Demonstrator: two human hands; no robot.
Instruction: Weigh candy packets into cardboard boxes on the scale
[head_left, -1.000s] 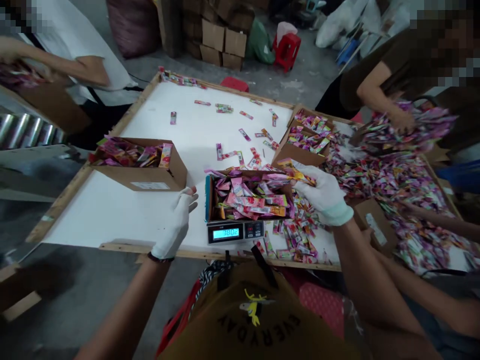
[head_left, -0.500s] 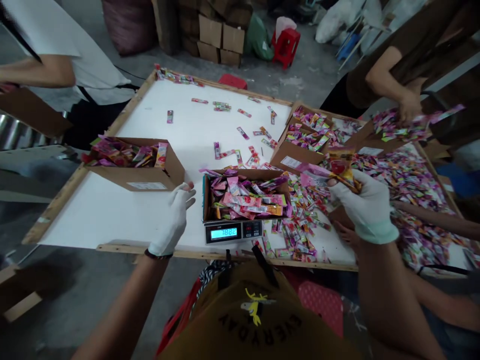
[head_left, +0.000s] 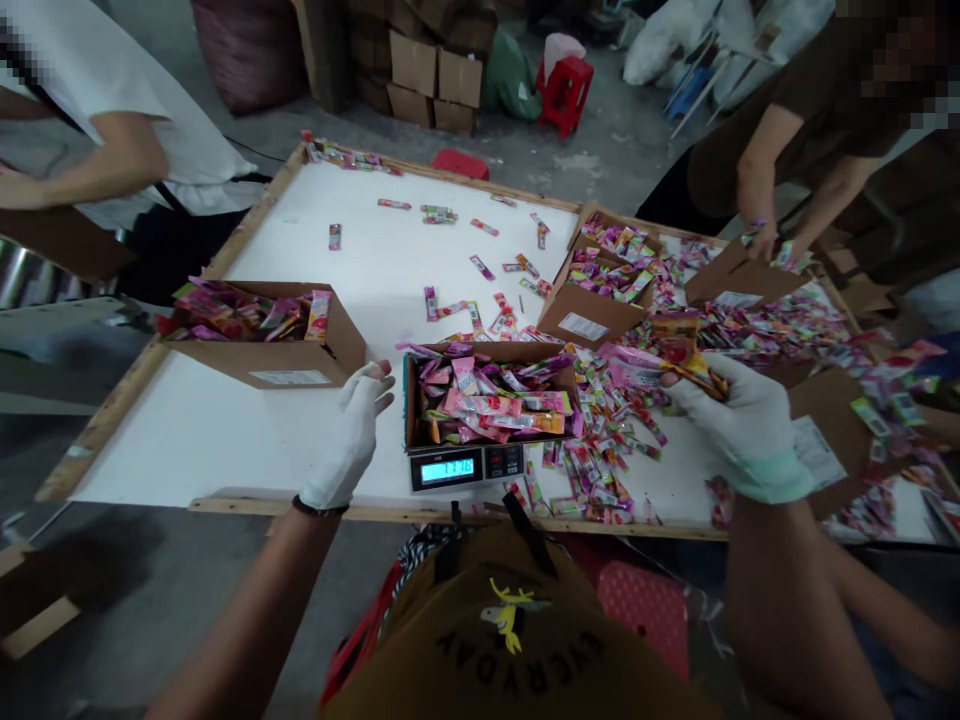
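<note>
My right hand point(head_left: 739, 425), in a white glove, grips a few small candy packets point(head_left: 679, 345), pink and orange, above the loose pile. In a white glove too, my left hand point(head_left: 349, 440) holds nothing, fingers apart, between two cardboard boxes. Just right of it, an open box point(head_left: 412, 445) full of packets rests on a digital scale point(head_left: 450, 469) with a lit blue display. Left of that hand stands another filled box point(head_left: 296, 362). Loose packets point(head_left: 600, 470) lie beside and in front of the scale, below my right hand.
Another filled box point(head_left: 589, 315) stands at the table's far side. At the far right, a person in dark clothes point(head_left: 757, 190) handles packets over a box point(head_left: 739, 275). A tilted box point(head_left: 821, 440) lies beyond my right wrist. A person in white point(head_left: 135, 150) works at left.
My right hand shifts slightly right, still holding packets. The scale's number has dropped. At right, a box has come into view near my wrist, with packets beside it. My left hand barely moves.
</note>
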